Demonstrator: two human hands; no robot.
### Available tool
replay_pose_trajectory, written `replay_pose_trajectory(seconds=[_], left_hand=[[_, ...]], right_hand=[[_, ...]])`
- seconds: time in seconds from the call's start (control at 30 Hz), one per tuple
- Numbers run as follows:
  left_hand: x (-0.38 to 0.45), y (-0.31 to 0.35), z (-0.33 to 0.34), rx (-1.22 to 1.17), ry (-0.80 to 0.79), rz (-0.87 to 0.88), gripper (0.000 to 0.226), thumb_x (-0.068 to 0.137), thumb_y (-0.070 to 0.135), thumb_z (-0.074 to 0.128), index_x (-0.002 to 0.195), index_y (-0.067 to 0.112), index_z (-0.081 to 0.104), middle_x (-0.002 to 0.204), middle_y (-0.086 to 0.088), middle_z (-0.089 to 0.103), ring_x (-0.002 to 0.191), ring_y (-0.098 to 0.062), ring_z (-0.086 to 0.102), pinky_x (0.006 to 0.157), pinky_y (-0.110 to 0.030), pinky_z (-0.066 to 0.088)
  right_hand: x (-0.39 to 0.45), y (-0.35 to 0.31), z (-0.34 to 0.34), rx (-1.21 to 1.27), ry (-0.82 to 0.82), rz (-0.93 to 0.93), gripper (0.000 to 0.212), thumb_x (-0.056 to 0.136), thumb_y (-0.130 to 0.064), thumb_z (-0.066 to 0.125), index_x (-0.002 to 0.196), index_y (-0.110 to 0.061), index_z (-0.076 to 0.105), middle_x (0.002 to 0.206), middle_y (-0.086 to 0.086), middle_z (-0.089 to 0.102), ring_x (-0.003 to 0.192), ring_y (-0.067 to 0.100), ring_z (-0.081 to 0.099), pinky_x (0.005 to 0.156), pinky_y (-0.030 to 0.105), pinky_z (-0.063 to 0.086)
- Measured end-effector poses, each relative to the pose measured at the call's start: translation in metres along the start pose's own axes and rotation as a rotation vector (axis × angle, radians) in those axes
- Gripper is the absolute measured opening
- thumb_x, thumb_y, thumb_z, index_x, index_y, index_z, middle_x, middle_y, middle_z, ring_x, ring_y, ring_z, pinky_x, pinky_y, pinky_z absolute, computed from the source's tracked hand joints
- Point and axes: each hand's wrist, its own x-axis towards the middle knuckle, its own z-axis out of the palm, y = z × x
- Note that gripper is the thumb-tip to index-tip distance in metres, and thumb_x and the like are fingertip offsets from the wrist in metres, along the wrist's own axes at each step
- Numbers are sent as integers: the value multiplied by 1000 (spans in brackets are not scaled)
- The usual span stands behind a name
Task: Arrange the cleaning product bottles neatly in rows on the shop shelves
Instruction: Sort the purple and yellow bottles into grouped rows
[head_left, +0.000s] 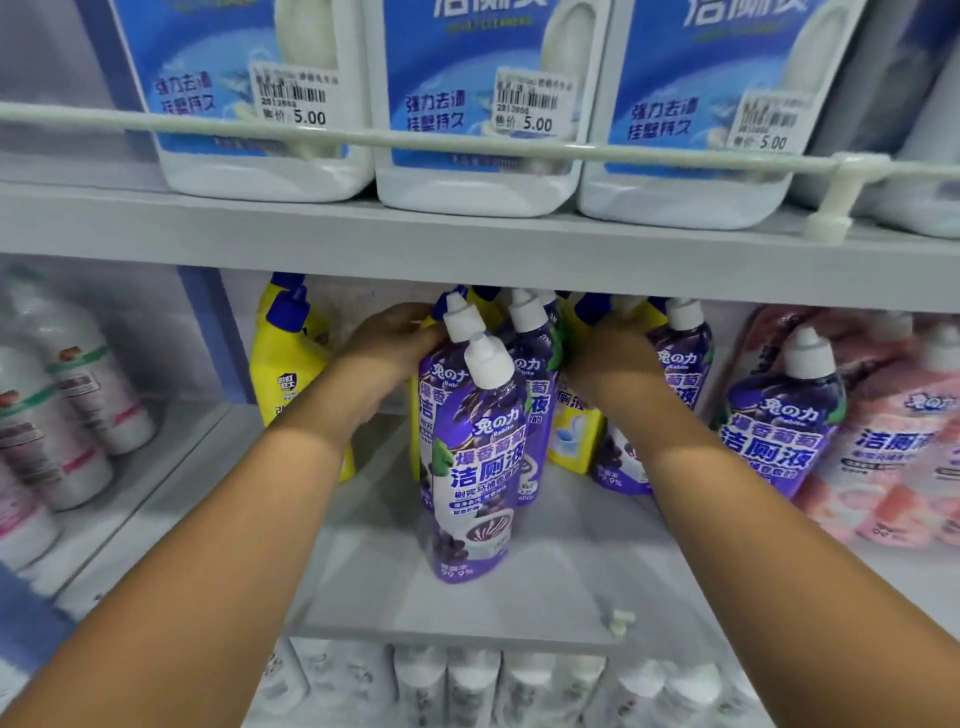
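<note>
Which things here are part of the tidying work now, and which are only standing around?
In the job:
- left hand
- right hand
- purple bottles on the middle shelf
- yellow bottles behind them

Just standing by:
- blue-label jugs above
- pink bottles
- white bottles, left bay

The squat plastic jugs (478, 104) on the upper shelf are white with blue labels; each carries a white price sticker with black barcode stripes. Below, the slim purple bottles (475, 457) have white caps and labels printed with dark grapes. The angular yellow bottles (283, 369) have blue caps; the rounded bottles (893, 441) at right are pink
</note>
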Motion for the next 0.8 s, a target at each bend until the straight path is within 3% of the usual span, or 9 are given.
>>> replay_pose_trajectory(seconds=[0.1, 0.2, 0.3, 0.33, 0.43, 0.47, 0.57, 0.7, 0.8], left_hand=[[2, -1, -3, 134, 40, 103, 11, 96, 33, 65, 107, 34, 68, 105, 8, 72, 87, 2, 64, 75, -18, 49], [-7, -8, -1, 115, 123, 172, 8, 97, 32, 64, 103, 30, 70, 95, 16, 72, 82, 14, 62, 72, -10, 48], [-23, -14, -3, 37, 254, 210, 21, 96, 33, 67, 113, 23, 74, 101, 8, 76, 96, -6, 69, 85, -28, 54], [-31, -15, -6, 40, 303, 215, 22, 96, 33, 67, 115, 23, 74, 102, 7, 75, 97, -12, 68, 83, -27, 51], [-60, -16, -29, 88, 429, 227, 17, 99, 32, 65, 115, 33, 69, 96, 15, 65, 84, -3, 55, 74, -5, 39], [-70, -20, -39, 116, 455, 239, 14, 99, 34, 64, 112, 35, 68, 94, 15, 64, 77, -3, 53, 71, -4, 38], [-93, -35, -68, 117, 494, 218, 22, 96, 42, 64, 115, 33, 69, 87, 11, 68, 75, -6, 59, 71, -22, 47], [-106, -43, -96, 189, 530, 130, 22, 101, 34, 60, 122, 33, 67, 86, 13, 65, 73, 4, 57, 63, -12, 40], [-110, -41, -119, 256, 532, 146, 24, 102, 31, 59, 125, 30, 67, 84, 3, 66, 74, -16, 59, 63, -21, 44]], right_hand=[[-5, 3, 7, 75, -39, 32, 48, 86, -5, 60, 131, 3, 46, 112, 17, 69, 101, 34, 70, 68, 33, 47], [-17, 3, 10, 135, 56, 31, 47, 88, -12, 65, 131, -5, 46, 114, 14, 66, 105, 36, 68, 67, 33, 44], [-41, 12, 5, 222, 155, 2, 37, 87, -28, 68, 118, -12, 56, 107, 12, 68, 100, 35, 67, 68, 30, 40], [-51, 17, 0, 267, 190, -12, 35, 88, -30, 69, 117, -14, 58, 108, 12, 68, 101, 36, 66, 68, 31, 38], [-88, 38, -20, 346, 248, -17, 36, 89, -31, 72, 121, -23, 59, 104, 3, 68, 101, 34, 64, 71, 31, 36], [-101, 45, -26, 370, 258, -31, 38, 87, -31, 75, 122, -26, 60, 98, -3, 65, 98, 31, 63, 71, 30, 36], [-140, 58, -42, 351, 262, -119, 43, 81, -30, 79, 120, -30, 62, 86, -9, 64, 75, 22, 61, 65, 32, 39], [-173, 61, -41, 233, 221, -282, 29, 83, -39, 74, 105, -30, 57, 71, -12, 55, 59, 9, 51, 52, 27, 34], [-193, 45, -46, 295, 174, -415, 33, 76, -40, 68, 107, -34, 58, 77, -23, 51, 59, 2, 48, 50, 14, 31]])
